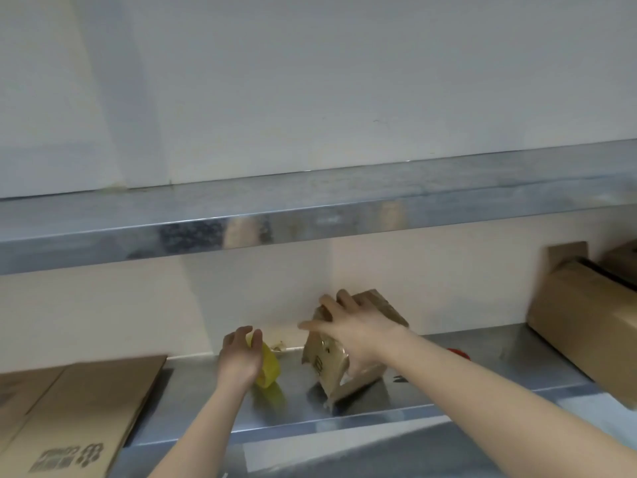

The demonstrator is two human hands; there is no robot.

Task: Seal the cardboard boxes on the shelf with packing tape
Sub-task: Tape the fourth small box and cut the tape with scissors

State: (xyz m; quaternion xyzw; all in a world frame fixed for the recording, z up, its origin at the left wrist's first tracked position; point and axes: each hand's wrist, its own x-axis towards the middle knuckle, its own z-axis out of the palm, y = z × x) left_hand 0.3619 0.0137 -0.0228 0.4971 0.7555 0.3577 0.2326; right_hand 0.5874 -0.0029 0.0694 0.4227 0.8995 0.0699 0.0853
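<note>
Head view, facing a steel shelf [448, 377] against a pale wall. Right hand [358, 327] spread over the top of a small cardboard box [327, 370], fingers fanned toward 11 o'clock, thumb out toward 9 o'clock, no curl around the box visible. Box directly under the palm, running down from it toward 6 o'clock, tilted, low corner on the shelf near the front lip. Left hand [239, 357] at 9 o'clock of that box, apart from it, fingers curled round a yellow tape roll [268, 369]. Roll on edge, showing at 3 o'clock of the palm. Flattened cardboard sheet [79, 408] at 7 o'clock in frame. Larger cardboard box [586, 332] at 3 o'clock, flap raised. Small red object [458, 353] beside the right forearm, too hidden to identify. Upper shelf [310, 215] at 12 o'clock.
</note>
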